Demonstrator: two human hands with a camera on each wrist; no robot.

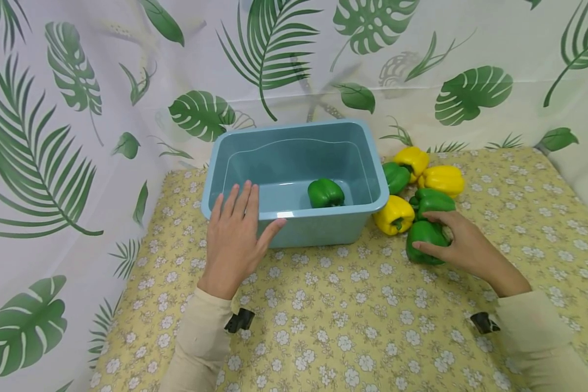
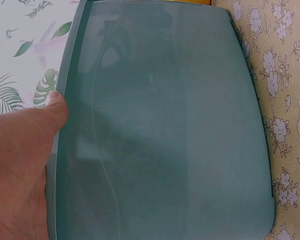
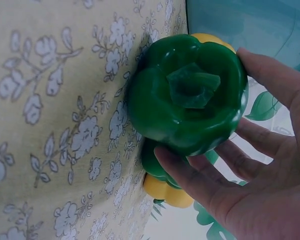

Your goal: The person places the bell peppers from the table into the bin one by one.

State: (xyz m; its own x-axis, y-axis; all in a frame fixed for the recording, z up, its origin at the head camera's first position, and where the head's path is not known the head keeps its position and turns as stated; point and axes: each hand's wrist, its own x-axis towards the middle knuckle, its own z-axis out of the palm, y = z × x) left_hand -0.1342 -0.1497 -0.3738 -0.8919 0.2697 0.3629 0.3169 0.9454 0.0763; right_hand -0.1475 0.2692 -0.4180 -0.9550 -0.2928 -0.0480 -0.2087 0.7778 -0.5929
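My left hand (image 1: 232, 242) rests with straight fingers on the near rim of a blue plastic bin (image 1: 318, 231), thumb apart along the front. In the left wrist view its thumb (image 2: 55, 107) lies against the rim. A green bell pepper (image 3: 187, 97) stands on the table to the right of the bin; my right hand (image 1: 472, 247) grips it between thumb and fingers. The stem of this pepper faces the right wrist camera. Inside the bin, toward its right side, lies another green bell pepper (image 1: 325, 193).
Beside the bin cluster a yellow bell pepper (image 1: 394, 215), another green pepper (image 1: 436, 200), a green one (image 1: 396, 177) against the bin and two yellow ones (image 1: 441, 181) behind. A flowered cloth (image 1: 313, 326) covers the table. Leaf-printed curtains (image 1: 294, 65) hang behind and at the sides.
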